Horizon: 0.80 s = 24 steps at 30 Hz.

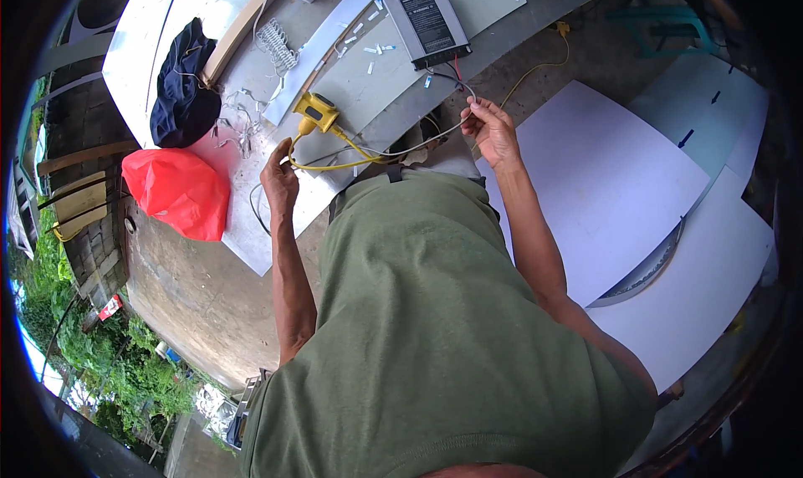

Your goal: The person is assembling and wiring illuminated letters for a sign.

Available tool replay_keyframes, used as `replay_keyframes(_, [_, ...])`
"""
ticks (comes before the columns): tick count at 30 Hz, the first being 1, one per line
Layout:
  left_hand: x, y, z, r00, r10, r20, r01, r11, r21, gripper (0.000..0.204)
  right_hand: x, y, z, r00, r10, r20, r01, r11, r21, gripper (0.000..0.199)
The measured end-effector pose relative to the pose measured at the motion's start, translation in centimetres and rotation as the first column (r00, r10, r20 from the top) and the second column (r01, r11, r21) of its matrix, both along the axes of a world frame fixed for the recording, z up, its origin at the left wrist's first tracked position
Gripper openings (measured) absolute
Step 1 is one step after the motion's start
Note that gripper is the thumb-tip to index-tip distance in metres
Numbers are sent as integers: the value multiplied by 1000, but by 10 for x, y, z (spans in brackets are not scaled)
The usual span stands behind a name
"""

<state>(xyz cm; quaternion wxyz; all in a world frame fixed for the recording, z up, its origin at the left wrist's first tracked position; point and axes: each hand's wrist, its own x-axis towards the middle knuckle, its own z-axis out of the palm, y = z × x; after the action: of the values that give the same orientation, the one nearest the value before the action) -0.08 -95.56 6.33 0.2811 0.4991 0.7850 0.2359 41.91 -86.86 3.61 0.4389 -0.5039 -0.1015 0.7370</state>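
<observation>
While pinching grey wire [435,135] at two o'clock, right hand [492,133] nearest; left hand [280,179] closed on yellow cord [335,165].

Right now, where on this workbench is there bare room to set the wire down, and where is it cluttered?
Bare metal lies on the workbench below the left hand, right of the red bag. Another open strip runs between the yellow tool and the black power box. Crowded: small white clips near the box, and tangled wires beside the dark cloth.
</observation>
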Motion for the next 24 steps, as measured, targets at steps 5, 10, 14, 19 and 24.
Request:
replay_keyframes(5, [12, -10, 14, 886, 375, 274, -415, 904, 102, 44, 1, -7, 8, 995, 59, -80, -61, 998, -19, 19])
replay_keyframes(10, [20, -19, 26, 713, 535, 453, -590, 807, -27, 32, -14, -13, 24, 946, 110, -305, -139, 987, -75, 22])
replay_keyframes(14, [30, -25, 32, 676, 552, 489, -593, 801, -84, 35, -29, -24, 30, 914, 191, -359, -219, 975, -39, 26])
replay_keyframes(19, [44, -44, 28, 727, 612, 311, -613, 783, -106, 44, -22, -17, 34, 911, 243, -332, -233, 970, 70, 27])
replay_keyframes(24, [58, -81, 34, 600, 682, 417, -494, 727, -477, 48, -4, -1, 35, 907, 268, -325, -247, 963, 105, 30])
